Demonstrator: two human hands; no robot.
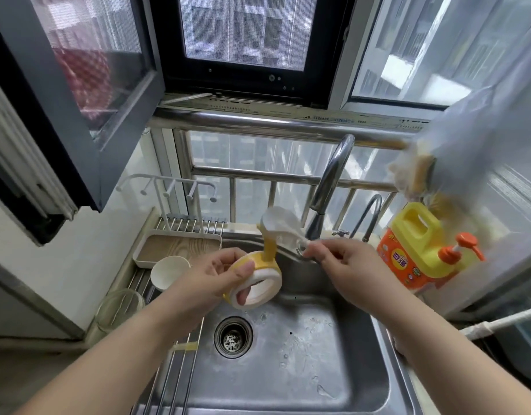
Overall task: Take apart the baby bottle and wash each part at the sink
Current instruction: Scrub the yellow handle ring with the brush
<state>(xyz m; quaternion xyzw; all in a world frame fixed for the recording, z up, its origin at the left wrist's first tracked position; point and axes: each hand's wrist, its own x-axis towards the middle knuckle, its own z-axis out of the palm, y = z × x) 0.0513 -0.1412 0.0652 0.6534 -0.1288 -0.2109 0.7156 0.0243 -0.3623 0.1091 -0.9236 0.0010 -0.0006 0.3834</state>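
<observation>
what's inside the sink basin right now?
The sink holds only the drain strainer and water droplets. The left hand hides a small patch of its floor.

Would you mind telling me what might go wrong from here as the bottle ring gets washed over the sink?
1. The left hand grips the yellow ring directly above the open drain; if it slips, small parts could land there.
2. The right hand pinches something small by the faucet, and it may well drop.
3. The white bowl sits near the left elbow's path and may be knocked.
</observation>
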